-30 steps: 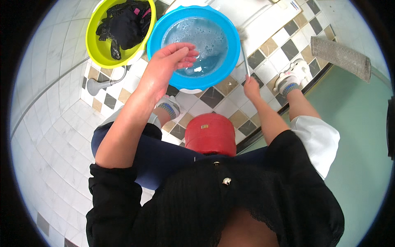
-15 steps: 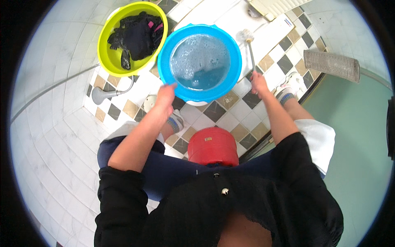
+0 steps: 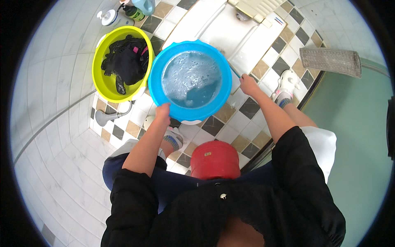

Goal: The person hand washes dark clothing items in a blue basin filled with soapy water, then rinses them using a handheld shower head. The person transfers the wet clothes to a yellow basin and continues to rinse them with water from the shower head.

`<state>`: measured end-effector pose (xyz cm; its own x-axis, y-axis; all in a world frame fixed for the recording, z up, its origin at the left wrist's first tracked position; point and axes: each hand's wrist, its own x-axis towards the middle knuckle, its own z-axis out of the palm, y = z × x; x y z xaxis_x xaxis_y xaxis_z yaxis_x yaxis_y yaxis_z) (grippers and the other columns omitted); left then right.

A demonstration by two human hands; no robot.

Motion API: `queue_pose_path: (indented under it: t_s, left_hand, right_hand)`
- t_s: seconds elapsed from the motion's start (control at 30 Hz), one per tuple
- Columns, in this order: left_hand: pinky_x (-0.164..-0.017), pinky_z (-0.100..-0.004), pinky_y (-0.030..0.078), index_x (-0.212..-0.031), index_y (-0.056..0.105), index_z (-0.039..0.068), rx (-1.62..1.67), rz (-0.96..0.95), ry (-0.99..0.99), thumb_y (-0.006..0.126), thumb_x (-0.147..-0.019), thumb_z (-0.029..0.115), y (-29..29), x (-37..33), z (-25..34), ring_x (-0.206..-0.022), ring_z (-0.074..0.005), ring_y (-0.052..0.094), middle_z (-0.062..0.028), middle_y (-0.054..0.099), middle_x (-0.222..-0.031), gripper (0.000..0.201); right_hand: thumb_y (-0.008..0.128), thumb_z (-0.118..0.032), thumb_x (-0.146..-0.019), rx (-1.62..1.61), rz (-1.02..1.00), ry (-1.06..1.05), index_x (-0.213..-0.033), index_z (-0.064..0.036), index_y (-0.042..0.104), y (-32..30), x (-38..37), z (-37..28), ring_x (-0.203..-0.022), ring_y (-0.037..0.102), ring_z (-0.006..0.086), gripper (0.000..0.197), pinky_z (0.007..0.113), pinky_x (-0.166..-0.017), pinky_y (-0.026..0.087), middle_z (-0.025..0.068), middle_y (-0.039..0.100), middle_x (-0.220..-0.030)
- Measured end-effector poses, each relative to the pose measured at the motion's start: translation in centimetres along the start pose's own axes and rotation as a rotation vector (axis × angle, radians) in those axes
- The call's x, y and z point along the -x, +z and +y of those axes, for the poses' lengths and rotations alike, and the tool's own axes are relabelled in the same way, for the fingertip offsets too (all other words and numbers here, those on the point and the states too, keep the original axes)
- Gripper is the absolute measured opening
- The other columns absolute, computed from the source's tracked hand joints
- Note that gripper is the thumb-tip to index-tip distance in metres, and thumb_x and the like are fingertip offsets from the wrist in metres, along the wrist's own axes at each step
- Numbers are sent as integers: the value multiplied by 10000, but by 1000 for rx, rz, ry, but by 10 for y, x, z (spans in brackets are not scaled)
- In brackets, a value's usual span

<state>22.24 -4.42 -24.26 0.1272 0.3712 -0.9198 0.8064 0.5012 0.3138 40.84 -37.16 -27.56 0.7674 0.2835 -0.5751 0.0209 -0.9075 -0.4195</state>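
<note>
A blue basin (image 3: pixel 225 78) with cloudy, sudsy water (image 3: pixel 185 76) stands on the tiled floor before me, overlapping the edge of a white squat toilet (image 3: pixel 230 35). At its near left rim, my left hand (image 3: pixel 163 112) is closed on the edge. My right hand (image 3: pixel 249 84), right of the basin, is closed round the thin handle of a toilet brush (image 3: pixel 235 72). The basin's rim hides most of the brush head. Left of the basin, touching it or nearly so, a yellow-green tub (image 3: pixel 98 68) holds dark wet clothes (image 3: pixel 126 64).
A grey shower head (image 3: pixel 105 118) on a hose lies by the left wall. Several bottles (image 3: pixel 110 17) stand beyond the tub. A red bucket-like stool (image 3: pixel 215 159) is between my legs. A grey cloth (image 3: pixel 331 61) hangs over the ledge at right.
My left hand has closed on the basin's rim. The right hand has moved left with the toilet brush, whose head has gone behind the basin. The view has shifted, bringing bottles in.
</note>
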Motion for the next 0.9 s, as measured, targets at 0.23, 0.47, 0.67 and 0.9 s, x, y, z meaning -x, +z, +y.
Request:
queue_pose_path:
  t_s: [0.23, 0.47, 0.67, 0.9]
  left_hand:
    - [-531, -414, 515, -1199, 404, -31, -382, 222, 207, 543, -832, 102, 7, 33, 14, -806, -333, 625, -209, 525, -1106, 415]
    - [-828, -428, 461, -1289, 335, -32, -737, 301, 451, 601, -770, 112, -36, -14, 12, -993, -355, 560, -251, 464, -1202, 601]
    - [-977, -367, 353, -1293, 377, 15, -503, -76, 992, 608, -793, 74, 59, 104, 66, -1187, -289, 428, -171, 426, -1278, 554]
    - [-1026, -369, 305, -1263, 425, 37, -500, -443, 905, 556, -856, 82, 60, 212, 117, -1204, -230, 410, -129, 448, -1257, 429]
  right_hand:
    - [450, -159, -876, 79, -58, -61, -960, -5, 523, -10, -11, -12, -891, 589, 391, 190, 465, -759, 472, 247, 606, -896]
    - [423, -101, -856, 253, 128, -72, -936, -18, 525, -36, -73, -13, -849, 615, 356, 154, 446, -720, 497, 207, 619, -865]
    - [431, -77, -837, 536, -112, -330, -927, -6, 528, -56, -43, -25, -839, 624, 348, 149, 435, -694, 507, 195, 626, -829]
    - [437, -69, -828, 411, 91, -140, -952, -4, 510, -65, -76, 6, -798, 629, 346, 158, 436, -671, 510, 190, 628, -837]
